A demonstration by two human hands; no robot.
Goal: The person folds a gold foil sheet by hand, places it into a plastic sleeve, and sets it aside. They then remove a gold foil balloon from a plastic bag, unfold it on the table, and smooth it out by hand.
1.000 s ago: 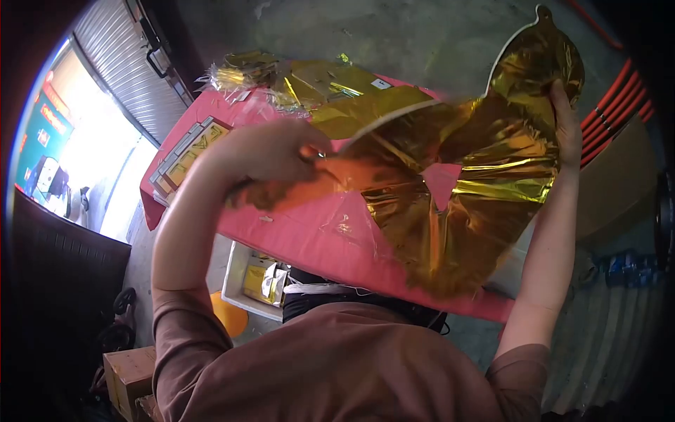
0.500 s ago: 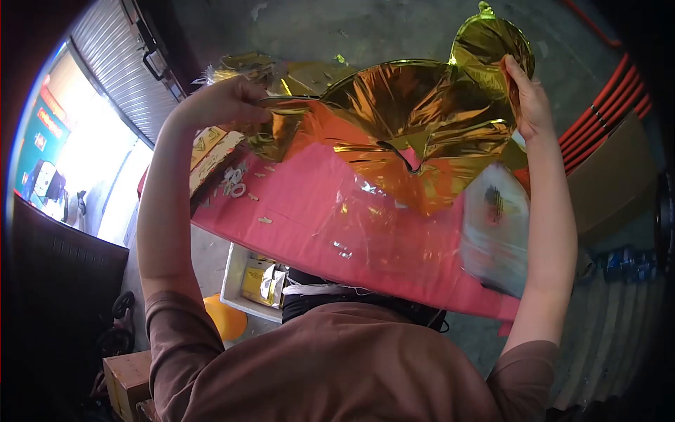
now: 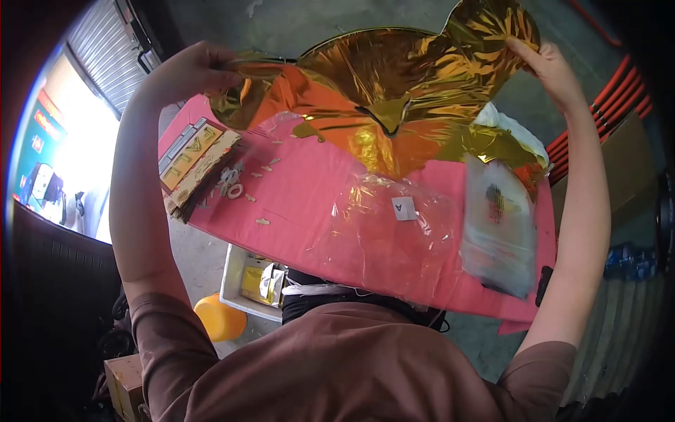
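Note:
A large flat gold foil balloon (image 3: 373, 77) stretches between my two hands above the table, creased and shiny, with a rounded lobe at its right end. My left hand (image 3: 207, 70) pinches its left edge, thumb and fingers closed on the foil. At the other end, my right hand (image 3: 550, 68) grips the rounded lobe with the thumb on top. The balloon's lower edge hangs over the pink table cover (image 3: 281, 190). Below it lies a clear plastic bag (image 3: 383, 239) bearing a small white label (image 3: 403, 208) with a letter on it.
On the table's left are a printed cardboard box (image 3: 199, 158), a white tape ring (image 3: 235, 190) and several small pale pieces. A filled clear packet (image 3: 498, 225) lies on the right. Underneath stand a white foam box (image 3: 235, 281) and an orange stool (image 3: 218, 318). Red pipes (image 3: 610, 112) run at far right.
Both hands have moved apart and upward, spreading the balloon wider. Its right lobe has risen, uncovering the white label, more of the cardboard box and the bag on the table.

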